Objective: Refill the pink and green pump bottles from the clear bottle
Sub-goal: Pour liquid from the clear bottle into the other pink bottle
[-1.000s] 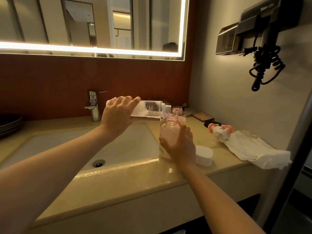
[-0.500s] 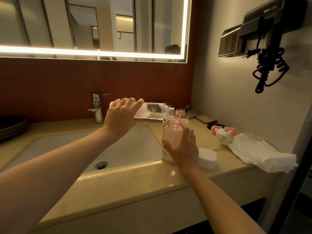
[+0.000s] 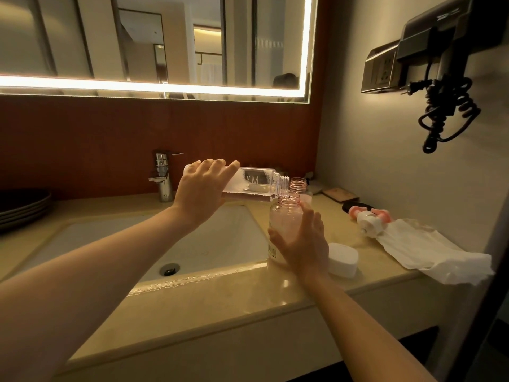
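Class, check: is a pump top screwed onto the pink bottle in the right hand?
No: the threaded neck of the pink bottle is open, and pump tops lie on the counter to its right.

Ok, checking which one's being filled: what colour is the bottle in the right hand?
The bottle is pink-tinted; the head view shows it.

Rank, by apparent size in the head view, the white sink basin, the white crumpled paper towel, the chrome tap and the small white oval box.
1. white sink basin
2. white crumpled paper towel
3. chrome tap and small white oval box look alike; the tap is farther away, so unranked.
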The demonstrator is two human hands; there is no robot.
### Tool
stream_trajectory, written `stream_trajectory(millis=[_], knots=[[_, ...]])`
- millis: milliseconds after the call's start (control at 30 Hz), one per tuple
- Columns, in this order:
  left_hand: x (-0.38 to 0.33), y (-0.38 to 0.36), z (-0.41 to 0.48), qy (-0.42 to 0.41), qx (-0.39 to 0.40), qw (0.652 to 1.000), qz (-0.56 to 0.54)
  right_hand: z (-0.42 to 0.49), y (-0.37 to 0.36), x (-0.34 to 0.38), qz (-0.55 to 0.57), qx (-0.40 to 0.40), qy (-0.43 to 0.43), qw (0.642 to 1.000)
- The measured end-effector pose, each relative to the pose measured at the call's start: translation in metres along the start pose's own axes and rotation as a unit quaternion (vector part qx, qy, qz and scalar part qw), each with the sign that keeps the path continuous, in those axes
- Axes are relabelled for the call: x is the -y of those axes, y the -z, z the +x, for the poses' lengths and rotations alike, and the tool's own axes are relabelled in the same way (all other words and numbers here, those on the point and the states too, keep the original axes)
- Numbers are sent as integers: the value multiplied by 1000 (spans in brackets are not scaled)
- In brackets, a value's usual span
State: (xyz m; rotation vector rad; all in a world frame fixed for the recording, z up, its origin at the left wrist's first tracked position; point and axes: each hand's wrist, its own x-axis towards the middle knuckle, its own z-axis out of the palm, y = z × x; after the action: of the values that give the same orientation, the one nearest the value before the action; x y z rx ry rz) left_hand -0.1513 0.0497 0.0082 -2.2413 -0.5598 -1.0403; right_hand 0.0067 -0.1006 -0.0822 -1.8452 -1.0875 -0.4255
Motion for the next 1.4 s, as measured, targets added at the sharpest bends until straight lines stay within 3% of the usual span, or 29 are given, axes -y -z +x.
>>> stream_trajectory(millis=[1400], knots=[[3, -2, 7, -16, -1, 999, 28, -1, -1, -1, 9, -3, 5, 1000]])
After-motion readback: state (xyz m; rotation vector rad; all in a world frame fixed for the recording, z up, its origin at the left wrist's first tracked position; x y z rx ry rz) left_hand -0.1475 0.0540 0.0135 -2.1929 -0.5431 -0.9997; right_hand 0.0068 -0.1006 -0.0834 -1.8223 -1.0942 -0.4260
